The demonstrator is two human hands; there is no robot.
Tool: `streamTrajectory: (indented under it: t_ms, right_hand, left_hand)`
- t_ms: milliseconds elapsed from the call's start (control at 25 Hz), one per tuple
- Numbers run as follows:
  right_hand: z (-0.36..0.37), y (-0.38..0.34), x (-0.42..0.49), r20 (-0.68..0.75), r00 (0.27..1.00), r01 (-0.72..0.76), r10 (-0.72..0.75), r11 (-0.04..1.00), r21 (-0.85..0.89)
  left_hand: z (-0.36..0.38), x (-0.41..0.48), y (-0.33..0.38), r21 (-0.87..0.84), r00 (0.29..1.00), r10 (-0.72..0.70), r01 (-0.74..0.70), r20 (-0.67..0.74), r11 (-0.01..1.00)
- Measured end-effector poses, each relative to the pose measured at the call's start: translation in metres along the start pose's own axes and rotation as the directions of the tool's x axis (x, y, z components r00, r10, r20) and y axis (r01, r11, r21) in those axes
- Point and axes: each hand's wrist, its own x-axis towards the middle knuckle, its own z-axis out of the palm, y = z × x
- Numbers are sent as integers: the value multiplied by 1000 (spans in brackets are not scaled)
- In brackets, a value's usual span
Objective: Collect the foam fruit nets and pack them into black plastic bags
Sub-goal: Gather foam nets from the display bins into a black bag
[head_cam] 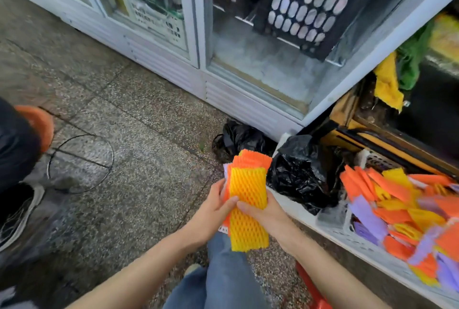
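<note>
A stack of flat foam fruit nets (pixel 248 197) is held upright in front of me, a yellow one facing me and orange and purple ones behind. My left hand (pixel 213 212) grips the stack's left edge. My right hand (pixel 263 212) grips its right edge, thumb on the yellow net. A white crate (pixel 330 229) at the right holds a pile of several orange, yellow and purple nets (pixel 402 212). A black plastic bag (pixel 303 172) sits crumpled in the crate's near corner. A second black bag (pixel 241 137) lies on the floor behind the stack.
A glass-door fridge (pixel 248 60) stands straight ahead with a black crate (pixel 305 8) inside. Another person's leg and shoe (pixel 17 184) are at the left on the speckled stone floor. Yellow and green cloths (pixel 397 77) hang at the right. My jeans-clad knee (pixel 223 271) is below.
</note>
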Motion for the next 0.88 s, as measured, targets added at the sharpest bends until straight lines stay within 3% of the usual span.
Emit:
streamTrajectory:
  t_ms: [240, 400, 520, 640, 880]
  right_hand:
    - [-45, -29, 112, -109, 991, -78, 80, 997, 18]
    - [-81, -34, 195, -268, 957, -119, 109, 993, -19]
    - [-96, -22, 263, -332, 930, -166, 159, 986, 6]
    - [-93, 10, 332, -373, 906, -205, 198, 979, 23]
    - [-86, 109, 457, -479, 836, -269, 266, 961, 64]
  left_hand:
    - [-20, 117, 19, 14, 994, -96, 95, 47, 995]
    - [-39, 207, 11, 236, 995, -101, 104, -26, 966]
    - [-77, 285, -24, 424, 985, -86, 142, -149, 894]
    - [-120, 360, -75, 490, 959, -184, 268, -214, 830]
    - [-168, 495, -184, 691, 950, -251, 308, -186, 654]
